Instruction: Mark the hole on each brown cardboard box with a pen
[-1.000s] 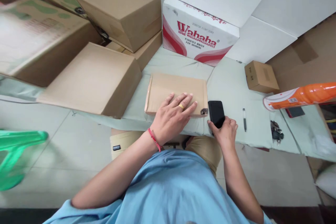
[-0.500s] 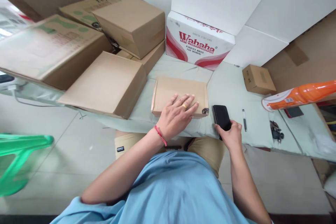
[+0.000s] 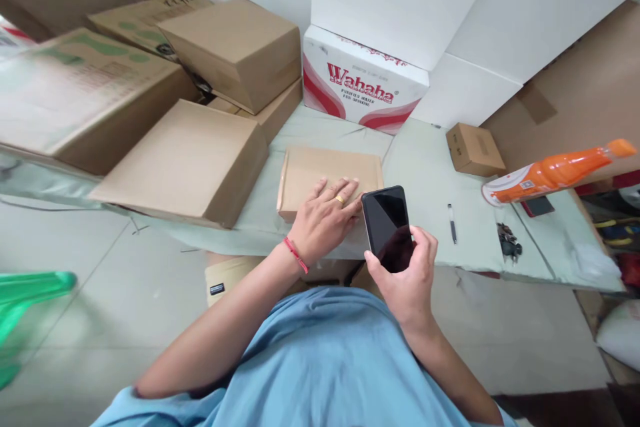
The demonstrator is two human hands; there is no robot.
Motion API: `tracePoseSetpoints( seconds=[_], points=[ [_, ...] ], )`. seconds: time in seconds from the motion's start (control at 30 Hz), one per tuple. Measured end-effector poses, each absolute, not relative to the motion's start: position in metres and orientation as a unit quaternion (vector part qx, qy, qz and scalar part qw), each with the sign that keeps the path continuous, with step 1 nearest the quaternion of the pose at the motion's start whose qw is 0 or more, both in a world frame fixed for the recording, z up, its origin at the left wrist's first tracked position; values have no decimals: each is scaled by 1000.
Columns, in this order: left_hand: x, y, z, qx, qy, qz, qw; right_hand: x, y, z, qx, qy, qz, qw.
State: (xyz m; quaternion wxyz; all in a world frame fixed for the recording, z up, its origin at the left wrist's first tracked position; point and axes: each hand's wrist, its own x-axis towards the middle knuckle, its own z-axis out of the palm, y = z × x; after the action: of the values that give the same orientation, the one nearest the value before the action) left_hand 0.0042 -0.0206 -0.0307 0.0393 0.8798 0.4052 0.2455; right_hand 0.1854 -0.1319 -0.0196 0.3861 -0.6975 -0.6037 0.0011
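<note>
My left hand (image 3: 325,217) lies flat, fingers stretched, on top of a small closed cardboard box (image 3: 305,170) at the front of the table. A ring and a red wrist cord are on it. In my right hand (image 3: 407,280) is a black smartphone (image 3: 387,223), gripped by its lower sides with thumb and fingers. The phone's dark screen faces up toward me. It is raised in front of the box's right end and hides that corner.
Larger cardboard boxes (image 3: 185,160) pile up on the left, and a Wahaha carton (image 3: 365,83) stands at the back. To the right are a small box (image 3: 475,150), a pen (image 3: 452,223), keys (image 3: 509,243) and an orange bottle (image 3: 555,173). A green stool (image 3: 37,290) stands lower left.
My right hand has lifted the phone off the table and brought it left, to the box's right end. My left hand stays flat on the box. The view has shifted slightly.
</note>
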Motion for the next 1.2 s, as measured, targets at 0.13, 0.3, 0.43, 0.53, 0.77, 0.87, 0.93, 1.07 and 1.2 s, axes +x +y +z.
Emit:
tracePoseSetpoints(
  seconds=[0.13, 0.3, 0.43, 0.53, 0.77, 0.87, 0.93, 1.07, 1.2],
  points=[
    [5, -20, -31, 882, 405, 239, 31, 189, -130, -21, -696, -608, -4, 381],
    [4, -20, -33, 881, 403, 245, 28, 195, -128, -21, -701, -605, -12, 377],
    [3, -21, -33, 883, 400, 244, 22, 207, -122, -24, -703, -605, -16, 373],
    [3, -21, -32, 882, 404, 242, 21, 224, -113, -33, -727, -592, -27, 347],
    [1, -23, -32, 883, 405, 233, 40, 267, -83, -69, -849, -479, 57, 216],
    [-8, -28, -24, 888, 386, 243, 55, 283, -74, -74, -879, -441, 79, 161],
    [-19, -34, -17, 875, 385, 287, 58, 295, -73, -76, -883, -437, 79, 150],
    [-49, -51, -13, 794, 431, 424, 52, 321, -80, -87, -878, -458, 66, 121],
    [-73, -74, -39, 628, 552, 527, 151, 332, -84, -87, -839, -527, 50, 128]
  ],
)
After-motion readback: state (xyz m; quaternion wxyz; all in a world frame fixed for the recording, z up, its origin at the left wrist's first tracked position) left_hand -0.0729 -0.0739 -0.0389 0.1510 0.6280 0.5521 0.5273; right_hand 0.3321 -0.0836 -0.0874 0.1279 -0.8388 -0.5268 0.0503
